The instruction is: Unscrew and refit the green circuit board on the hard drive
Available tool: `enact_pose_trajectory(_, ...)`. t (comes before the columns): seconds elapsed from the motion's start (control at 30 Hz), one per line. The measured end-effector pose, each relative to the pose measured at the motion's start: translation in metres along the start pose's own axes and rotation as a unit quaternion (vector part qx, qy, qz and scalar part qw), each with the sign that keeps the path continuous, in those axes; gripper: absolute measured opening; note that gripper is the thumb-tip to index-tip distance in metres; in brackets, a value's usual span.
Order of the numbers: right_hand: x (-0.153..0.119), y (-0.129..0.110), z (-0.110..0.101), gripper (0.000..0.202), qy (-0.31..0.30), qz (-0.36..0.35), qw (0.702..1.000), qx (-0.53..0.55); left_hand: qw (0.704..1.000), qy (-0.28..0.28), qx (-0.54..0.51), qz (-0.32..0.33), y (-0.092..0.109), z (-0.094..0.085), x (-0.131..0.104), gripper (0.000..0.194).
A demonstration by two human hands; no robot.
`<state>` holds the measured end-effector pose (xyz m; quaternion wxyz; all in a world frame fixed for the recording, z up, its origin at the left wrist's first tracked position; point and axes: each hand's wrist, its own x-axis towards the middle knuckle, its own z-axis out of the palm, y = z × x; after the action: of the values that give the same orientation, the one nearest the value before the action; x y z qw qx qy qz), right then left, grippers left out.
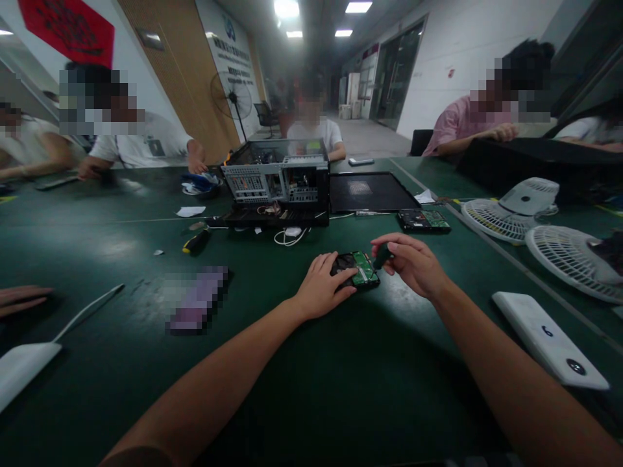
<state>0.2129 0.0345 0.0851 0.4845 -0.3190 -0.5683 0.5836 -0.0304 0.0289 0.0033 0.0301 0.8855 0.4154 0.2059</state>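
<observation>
Plainly, one green table (121, 363) fills the scene, bearing one opened computer case (272, 181) at far centre and one flat black panel (396, 194) just right of it. Two white fans (528, 198) lie on the right. Two bare hands are at near centre: the left hand (318, 285) has its fingers extended and slightly spread across one hard drive (365, 264), touching its top, with the thumb by the near edge. The right hand (413, 266) is curled, thumb and fingertips pinching the dark handle of a screwdriver (383, 255) that points down at the drive's right end; whether its tip touches, I cannot tell. Two white slabs (549, 340) lie apart, one near left, one near right. A second drive (424, 221) sits farther right. Smallest, one yellow-handled tool (196, 242) lies left of centre.
</observation>
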Motion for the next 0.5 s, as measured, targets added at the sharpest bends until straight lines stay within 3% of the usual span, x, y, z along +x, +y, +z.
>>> enact_pose_trajectory(0.37, 0.0005, 0.0001, -0.0001, 0.013, -0.02, 0.013, 0.999, 0.041, 1.0, -0.001, 0.001, 0.001, -0.0007, -0.0003, -0.0002, 0.048)
enact_pose_trajectory(0.5, 0.0017, 0.0017, -0.0021, 0.025, -0.052, 0.03, 0.997, 0.053, 1.0, -0.005, -0.004, -0.003, -0.0007, -0.0004, -0.0005, 0.048)
